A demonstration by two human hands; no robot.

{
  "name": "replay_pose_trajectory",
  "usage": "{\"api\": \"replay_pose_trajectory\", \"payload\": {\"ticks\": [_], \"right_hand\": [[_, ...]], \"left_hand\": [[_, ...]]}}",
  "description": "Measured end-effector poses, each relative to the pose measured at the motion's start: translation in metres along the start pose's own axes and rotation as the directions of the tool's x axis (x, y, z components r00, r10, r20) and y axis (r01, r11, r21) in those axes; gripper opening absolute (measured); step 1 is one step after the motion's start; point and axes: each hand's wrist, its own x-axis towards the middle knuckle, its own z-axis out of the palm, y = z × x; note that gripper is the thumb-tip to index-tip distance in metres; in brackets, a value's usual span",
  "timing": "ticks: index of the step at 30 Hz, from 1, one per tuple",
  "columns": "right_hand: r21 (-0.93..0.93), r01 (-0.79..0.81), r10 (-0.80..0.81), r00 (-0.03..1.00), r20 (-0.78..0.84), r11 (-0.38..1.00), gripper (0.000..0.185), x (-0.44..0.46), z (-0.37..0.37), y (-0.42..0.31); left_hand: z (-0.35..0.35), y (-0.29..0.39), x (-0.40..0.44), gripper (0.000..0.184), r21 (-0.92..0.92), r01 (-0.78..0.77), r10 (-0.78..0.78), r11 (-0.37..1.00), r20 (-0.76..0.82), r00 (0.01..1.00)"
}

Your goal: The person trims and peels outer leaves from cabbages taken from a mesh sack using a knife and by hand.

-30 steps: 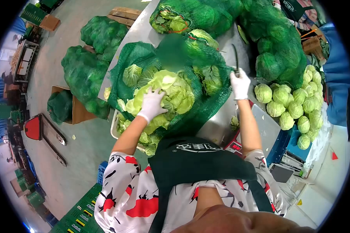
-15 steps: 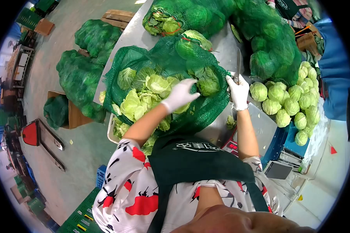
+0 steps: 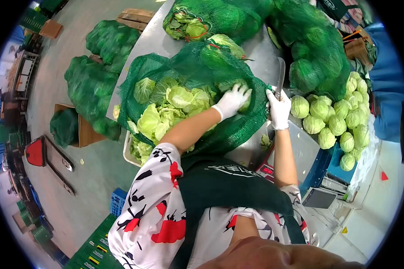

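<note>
My left hand point(image 3: 232, 102), in a white glove, rests on a cabbage point(image 3: 244, 106) at the right inside of a green mesh bag point(image 3: 141, 67); its fingers are bent over the leaves. My right hand point(image 3: 279, 107), also gloved, is closed round the handle of a knife point(image 3: 281, 76) and pinches the bag's right edge. The blade points up and away from me. Loose pale cabbage leaves point(image 3: 180, 97) lie in the open bag, left of my left hand. Under the bag's near left edge a white tray point(image 3: 129, 152) holds more leaves.
Filled mesh bags point(image 3: 318, 58) lie on the metal table point(image 3: 155, 40). Bare cabbages point(image 3: 341, 109) are piled at the right, beside a scale point(image 3: 300, 145). More filled bags point(image 3: 92, 87), a cardboard box point(image 3: 87, 134) and a pallet jack point(image 3: 36, 152) are on the left floor. Part of another person point(image 3: 352, 15) shows top right.
My left hand has moved right, from the loose leaves to the cabbage at the bag's right side. My right hand stays at the bag's edge with the knife, whose blade has tilted slightly right.
</note>
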Motion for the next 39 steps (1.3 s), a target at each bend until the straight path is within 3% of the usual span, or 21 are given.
{"api": "replay_pose_trajectory", "payload": {"ticks": [2,4,7,10,13,14,16,18,20,22,24,25,28,33,39], "right_hand": [[-0.014,-0.009,0.009,1.000,-0.011,1.000,0.014,0.001,0.000,-0.001],[0.004,0.002,-0.002,1.000,-0.031,1.000,0.015,0.006,-0.005,0.005],[0.076,0.027,-0.023,0.998,-0.065,0.997,0.017,0.012,-0.012,0.008],[0.054,0.037,-0.031,0.994,-0.108,0.998,0.014,0.023,-0.020,0.018],[-0.019,-0.021,0.020,0.996,-0.089,1.000,0.015,0.027,-0.018,0.014],[-0.077,-0.047,0.041,0.996,-0.080,0.996,0.017,0.028,-0.016,0.013],[-0.594,0.259,-0.425,0.892,-0.157,0.762,0.024,0.013,0.008,0.008],[-0.550,0.580,-0.708,0.706,-0.030,0.601,0.026,-0.025,0.046,-0.022],[-0.410,0.780,-0.795,0.578,0.185,0.473,0.028,-0.064,0.082,-0.031],[-0.233,0.820,-0.725,0.571,0.385,0.522,0.029,-0.100,0.110,-0.021],[-0.323,0.750,-0.523,0.643,0.559,0.577,0.032,-0.126,0.119,-0.012],[-0.291,0.709,-0.531,0.686,0.497,0.643,0.024,-0.126,0.127,0.000],[-0.610,0.579,-0.233,0.800,0.552,0.542,0.016,-0.100,0.127,0.046],[-0.583,0.652,-0.120,0.710,0.694,0.484,0.019,-0.100,0.128,0.040],[-0.651,0.628,-0.055,0.736,0.674,0.428,0.019,-0.090,0.143,0.073]], "left_hand": [[-0.005,-0.003,-0.017,0.096,-0.026,0.031,-0.031,0.999,0.003,1.000],[-0.040,-0.001,-0.040,0.104,-0.216,0.169,-0.140,0.962,0.146,0.979],[-0.071,-0.009,-0.085,0.110,-0.372,0.400,-0.335,0.838,0.227,0.914],[-0.094,-0.023,-0.146,0.112,-0.544,0.368,-0.418,0.754,0.034,0.908],[-0.132,-0.032,-0.198,0.110,-0.617,0.437,-0.579,0.654,-0.038,0.814],[-0.135,-0.032,-0.206,0.110,-0.534,0.531,-0.640,0.658,-0.025,0.768],[-0.136,-0.031,-0.218,0.109,-0.353,0.699,-0.751,0.622,-0.018,0.660],[-0.111,-0.037,-0.219,0.108,-0.279,0.754,-0.778,0.595,0.033,0.627],[-0.088,-0.036,-0.211,0.109,-0.259,0.737,-0.755,0.625,0.038,0.654],[-0.076,-0.023,-0.193,0.114,-0.234,0.747,-0.763,0.622,0.032,0.646],[-0.052,-0.020,-0.185,0.118,-0.183,0.744,-0.763,0.643,-0.061,0.644],[-0.050,-0.019,-0.182,0.121,-0.256,0.722,-0.757,0.643,-0.072,0.649],[-0.058,-0.025,-0.180,0.121,-0.307,0.740,-0.766,0.599,0.048,0.641],[-0.064,-0.029,-0.179,0.121,-0.273,0.725,-0.735,0.633,0.082,0.673],[-0.063,-0.031,-0.173,0.117,-0.281,0.735,-0.746,0.617,0.089,0.661]]}}
